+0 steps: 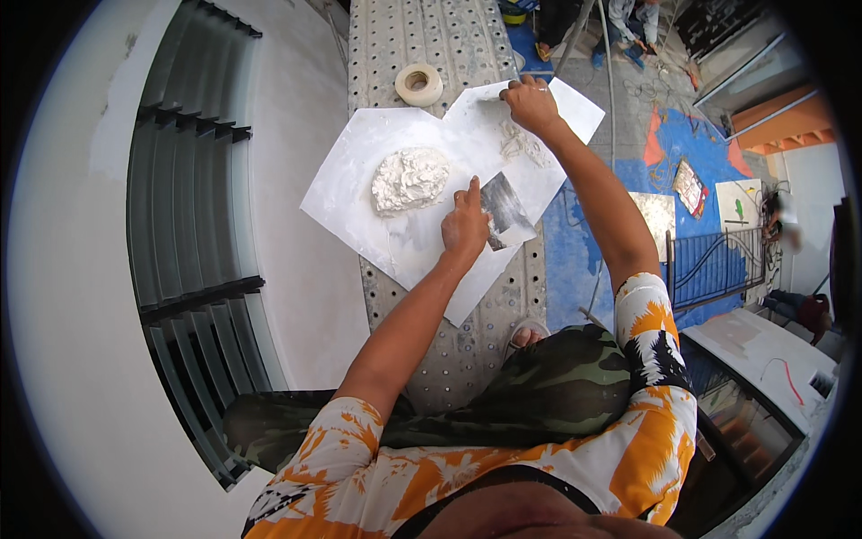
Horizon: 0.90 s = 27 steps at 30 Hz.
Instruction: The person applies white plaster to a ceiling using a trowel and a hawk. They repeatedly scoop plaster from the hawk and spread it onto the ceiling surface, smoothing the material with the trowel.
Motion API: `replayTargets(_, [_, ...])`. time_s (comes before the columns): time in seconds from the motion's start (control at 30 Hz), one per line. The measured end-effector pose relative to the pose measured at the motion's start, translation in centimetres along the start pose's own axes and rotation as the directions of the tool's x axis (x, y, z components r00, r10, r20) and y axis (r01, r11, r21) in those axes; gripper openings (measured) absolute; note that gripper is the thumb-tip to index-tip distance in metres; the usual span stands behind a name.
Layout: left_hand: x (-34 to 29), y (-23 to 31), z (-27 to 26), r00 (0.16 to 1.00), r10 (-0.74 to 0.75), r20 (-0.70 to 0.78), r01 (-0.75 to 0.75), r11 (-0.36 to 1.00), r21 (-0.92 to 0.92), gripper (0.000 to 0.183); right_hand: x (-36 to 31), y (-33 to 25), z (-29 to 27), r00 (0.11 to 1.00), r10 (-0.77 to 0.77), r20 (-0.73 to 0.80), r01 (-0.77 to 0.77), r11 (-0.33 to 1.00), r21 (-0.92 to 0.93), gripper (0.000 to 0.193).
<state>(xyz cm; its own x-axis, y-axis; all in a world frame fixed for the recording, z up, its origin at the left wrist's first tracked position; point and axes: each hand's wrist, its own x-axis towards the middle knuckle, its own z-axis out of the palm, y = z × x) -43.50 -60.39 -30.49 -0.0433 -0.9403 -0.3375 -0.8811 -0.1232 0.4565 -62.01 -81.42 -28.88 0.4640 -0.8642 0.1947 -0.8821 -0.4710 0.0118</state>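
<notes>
Our left hand (464, 218) is near the middle of the frame, narrowed around the near edge of a flat metal blade (508, 208), with the index finger reaching toward the top of the picture. The blade lies just to the right of those fingers, its dull grey face streaked with white. Our right hand (532, 103) is above it, upper right of centre, fingers curled over the upper part of the white sheeting (339, 180); we cannot tell whether it grips a tool there or only the sheet.

Just left of the blade, we see a thick mound of white paste (409, 181) sitting on the left part of the sheeting, with thin smears around it. More paste streaks (525, 144) lie below our right hand. The sheeting rests on a perforated metal plank (440, 36) that runs up to the top edge of the frame, and a roll of tape (418, 85) lies on the plank just above the sheeting's notch.

Below, our camouflage trousers (557, 382) cross the lower middle. Farther out, slatted louvres (189, 207) fill the left side, blue sheeting (570, 260) covers floor at right, and a dark metal grille (718, 268) stands beyond it. A co-worker (628, 22) shows at upper right.
</notes>
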Motion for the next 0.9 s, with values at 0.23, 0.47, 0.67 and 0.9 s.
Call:
replayTargets(0.23, [-0.2, -0.5, 0.7, 0.994, -0.100, -0.041, 0.094, 0.989, -0.113, 0.076, -5.5, -0.9, -2.3, 0.999, -0.014, 0.041, 0.010, 0.994, 0.105, 0.022])
replayTargets(0.47, [-0.7, 0.4, 1.4, 0.971, -0.047, -0.232, -0.053, 0.912, -0.407, 0.059, -10.3, 0.5, -4.6, 0.737, 0.429, 0.522, -0.664, 0.316, 0.678, 0.033])
replayTargets(0.67, [-3.3, 1.3, 2.0, 0.997, -0.045, -0.064, 0.045, 0.999, -0.012, 0.075, -16.1, 0.6, -3.1, 0.627, 0.450, 0.636, -0.653, -0.142, 0.744, 0.031])
replayTargets(0.9, [-2.0, 1.5, 1.1, 0.997, -0.082, 0.012, 0.081, 0.996, 0.048, 0.092, -22.8, -3.0, -0.4, 0.585, 0.579, 0.567, -0.382, -0.420, 0.823, 0.029])
